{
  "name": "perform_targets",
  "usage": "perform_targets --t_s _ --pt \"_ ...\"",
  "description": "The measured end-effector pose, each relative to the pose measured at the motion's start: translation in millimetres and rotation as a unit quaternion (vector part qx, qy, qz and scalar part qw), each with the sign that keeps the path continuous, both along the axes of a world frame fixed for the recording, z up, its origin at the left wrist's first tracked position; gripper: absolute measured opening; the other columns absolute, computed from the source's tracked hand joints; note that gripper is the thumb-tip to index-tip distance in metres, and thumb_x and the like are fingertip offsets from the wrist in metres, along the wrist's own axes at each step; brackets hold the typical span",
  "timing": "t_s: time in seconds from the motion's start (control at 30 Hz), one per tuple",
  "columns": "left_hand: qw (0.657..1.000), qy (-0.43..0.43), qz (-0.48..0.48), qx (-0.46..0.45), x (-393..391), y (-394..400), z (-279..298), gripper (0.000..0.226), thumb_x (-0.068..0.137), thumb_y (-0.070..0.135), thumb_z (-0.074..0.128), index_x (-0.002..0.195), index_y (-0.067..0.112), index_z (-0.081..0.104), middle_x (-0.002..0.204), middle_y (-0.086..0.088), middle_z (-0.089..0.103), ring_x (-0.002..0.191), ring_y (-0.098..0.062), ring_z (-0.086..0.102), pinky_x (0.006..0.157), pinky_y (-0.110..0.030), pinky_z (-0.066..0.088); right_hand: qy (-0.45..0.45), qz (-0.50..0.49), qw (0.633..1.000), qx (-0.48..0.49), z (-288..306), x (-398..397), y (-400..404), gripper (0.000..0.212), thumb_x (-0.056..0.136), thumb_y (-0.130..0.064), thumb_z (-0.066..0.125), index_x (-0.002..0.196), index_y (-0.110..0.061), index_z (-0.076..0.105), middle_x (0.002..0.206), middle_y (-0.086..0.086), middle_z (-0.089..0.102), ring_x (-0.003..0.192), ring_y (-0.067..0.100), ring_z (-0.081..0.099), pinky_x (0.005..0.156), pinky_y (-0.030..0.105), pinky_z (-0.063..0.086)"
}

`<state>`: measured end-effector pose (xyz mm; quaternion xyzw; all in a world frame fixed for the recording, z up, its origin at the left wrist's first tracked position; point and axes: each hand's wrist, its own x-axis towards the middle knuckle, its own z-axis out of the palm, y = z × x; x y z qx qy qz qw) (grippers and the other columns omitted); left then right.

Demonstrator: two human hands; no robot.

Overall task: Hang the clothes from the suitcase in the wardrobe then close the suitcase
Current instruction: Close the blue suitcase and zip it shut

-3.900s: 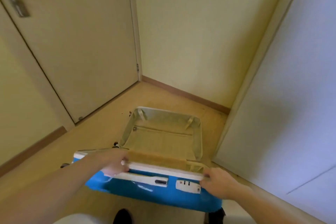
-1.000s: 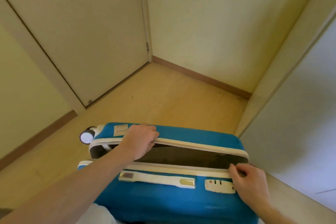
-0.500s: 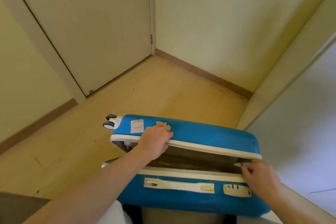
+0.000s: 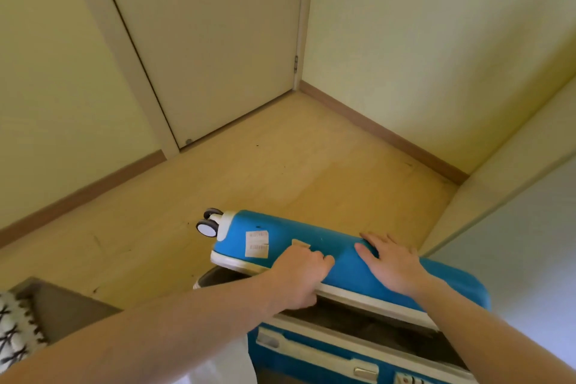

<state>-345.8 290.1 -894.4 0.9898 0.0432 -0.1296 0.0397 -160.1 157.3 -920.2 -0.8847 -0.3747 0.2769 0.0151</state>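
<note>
Nearest the camera, the blue suitcase [image 4: 389, 280] lies on the wooden floor [image 4: 280, 178], its lid lowered but with a dark gap remaining above the white handle [image 4: 311, 349]. The left hand [image 4: 299, 277] curls over the lid's white rim, gripping it; the right hand [image 4: 392, 262] lies flat on the blue shell, fingers spread, pressing. No clothes show, so hanging looks done; only seating and latching the lid remain. Beyond stands a closed door [image 4: 212, 40].
</note>
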Motion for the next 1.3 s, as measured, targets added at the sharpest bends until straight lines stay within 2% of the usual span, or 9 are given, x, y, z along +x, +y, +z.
perform_targets --t_s 0.07,0.23,0.37,0.5,0.67,0.93,1.13,1.2,1.3 --pt "0.999 0.013 0.017 -0.039 -12.1 -6.3 1.4 0.038 0.084 0.043 0.067 0.109 0.016 0.055 0.099 -0.004 0.061 0.088 -0.024 0.061 0.068 -0.036 0.046 0.002 0.014 1.000 -0.017 -10.8 -5.6 6.3 0.066 0.097 -0.070 0.012 0.154 -0.040 0.027 0.160 -0.009 0.035 0.151 0.022 0.026 0.120 0.059 0.018" --pt "0.969 0.235 -0.055 -0.042 -30.9 -13.4 -23.2 0.076 0.084 0.060 0.068 0.140 0.013 0.047 0.132 -0.013 0.053 0.118 -0.032 0.053 0.100 -0.050 0.048 -0.008 0.025 0.999 0.032 -12.0 -1.7 4.9 0.085 0.084 -0.077 -0.005 0.150 -0.039 0.034 0.148 -0.008 0.052 0.136 0.020 0.048 0.119 0.057 0.022" --pt "0.957 0.270 -0.053 -0.091 -24.7 -8.6 -24.3 0.054 0.085 0.058 0.071 0.113 0.013 0.064 0.097 -0.005 0.066 0.082 -0.020 0.062 0.070 -0.033 0.055 -0.027 0.038 0.998 0.034 -6.0 9.8 4.6 0.083 0.086 -0.077 -0.004 0.147 -0.039 0.038 0.139 -0.010 0.059 0.130 0.018 0.053 0.119 0.056 0.022" --pt "0.981 0.170 -0.005 -0.093 -18.8 -7.6 -14.8 0.046 0.070 0.057 0.074 0.090 0.018 0.063 0.080 0.000 0.062 0.070 -0.022 0.058 0.057 -0.034 0.048 0.003 0.056 0.998 0.028 -4.0 8.8 -6.6 0.073 0.092 -0.077 0.014 0.144 -0.035 0.043 0.093 -0.021 0.060 0.101 0.011 0.059 0.118 0.049 0.025" --pt "0.971 0.063 0.114 -0.199 -11.2 0.2 2.5 0.035 0.059 0.050 0.074 0.082 0.027 0.060 0.070 0.008 0.061 0.066 -0.014 0.058 0.056 -0.034 0.053 0.052 0.020 0.998 0.039 3.4 26.7 -8.7 0.074 0.083 -0.087 0.032 0.138 -0.039 0.048 0.118 -0.018 0.064 0.104 0.009 0.062 0.097 0.035 0.048" --pt "0.973 0.001 0.116 -0.200 -3.2 8.4 -3.4 0.061 0.067 0.049 0.082 0.121 0.022 0.069 0.115 0.007 0.042 0.104 -0.018 0.041 0.083 -0.033 0.041 0.038 -0.028 0.999 -0.006 -9.6 27.2 3.3 0.103 0.059 -0.107 0.030 0.135 -0.040 0.049 0.119 -0.015 0.063 0.110 0.016 0.061 0.101 0.048 0.047" --pt "0.972 -0.006 0.139 -0.190 -6.6 22.7 -2.9 0.090 0.069 0.060 0.082 0.143 0.026 0.043 0.140 0.002 0.039 0.127 -0.024 0.037 0.109 -0.042 0.035 0.005 -0.066 0.998 -0.003 -13.4 30.4 22.6 0.095 0.055 -0.109 0.024 0.113 -0.040 0.056 0.090 -0.016 0.068 0.089 0.013 0.064 0.094 0.049 0.049" --pt "0.940 -0.028 0.203 -0.274 -16.6 47.5 6.8 0.090 0.066 0.069 0.080 0.141 0.033 0.045 0.142 0.009 0.040 0.132 -0.016 0.037 0.111 -0.037 0.034 -0.003 -0.064 0.998 0.006 -13.1 27.0 30.0 0.097 0.055 -0.109 0.023 0.113 -0.039 0.056 0.091 -0.017 0.067 0.087 0.011 0.064 0.093 0.048 0.050" --pt "0.839 -0.126 0.398 -0.350 -56.4 114.6 -2.9 0.053 0.073 0.069 0.072 0.116 0.042 0.058 0.124 0.021 0.052 0.116 -0.005 0.052 0.093 -0.027 0.047 -0.001 -0.014 1.000 0.018 -8.8 14.8 50.5 0.110 0.057 -0.106 0.031 0.140 -0.034 0.044 0.117 -0.013 0.062 0.104 0.013 0.063 0.094 0.043 0.053"
